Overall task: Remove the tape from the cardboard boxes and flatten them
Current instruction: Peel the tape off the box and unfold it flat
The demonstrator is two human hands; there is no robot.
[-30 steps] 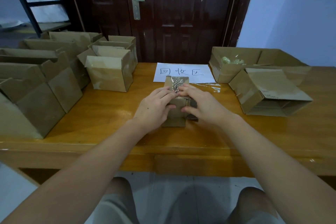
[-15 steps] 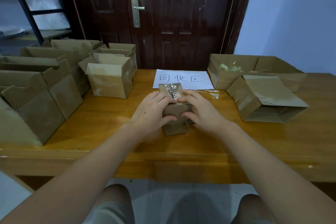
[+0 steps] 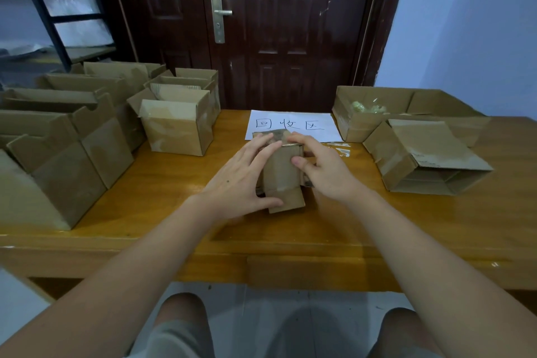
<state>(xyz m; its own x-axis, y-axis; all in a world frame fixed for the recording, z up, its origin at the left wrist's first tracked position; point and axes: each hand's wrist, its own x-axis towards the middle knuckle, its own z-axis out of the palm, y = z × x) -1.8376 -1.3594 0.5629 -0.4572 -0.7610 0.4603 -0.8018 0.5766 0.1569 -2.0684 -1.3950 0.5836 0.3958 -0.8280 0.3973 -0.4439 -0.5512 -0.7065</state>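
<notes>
Head view only. Small cardboard box (image 3: 283, 174) sits mid-desk, just in front of the white paper sheet (image 3: 293, 125) with handwritten black characters. Box is plain brown corrugated board, matte, with a near flap folded out flat toward the desk edge. Glossy clear tape (image 3: 274, 134) shows crinkled along its far top edge.

Left hand (image 3: 242, 180): palm against the box's left side, fingers spread over the top, thumb at the near flap. Grip is wide and flat, pressing on the box rather than wrapped round it. Right hand (image 3: 325, 167): fingertips pinched narrow on the top far edge at the tape, thumb pressed to the box's right face. Can't tell if the tape has lifted.

Desk (image 3: 162, 200) is glossy orange-brown wood, reflective.

Left side: cluster of open cardboard boxes (image 3: 174, 125), flaps up, some with shiny tape patches on the faces. Right side: one open box on its side (image 3: 421, 160), mouth facing the viewer, touching a wider shallow open box (image 3: 374, 107) behind it with something pale and crumpled inside. A scrap of clear tape (image 3: 340, 150) lies on the desk just right of the right hand.
</notes>
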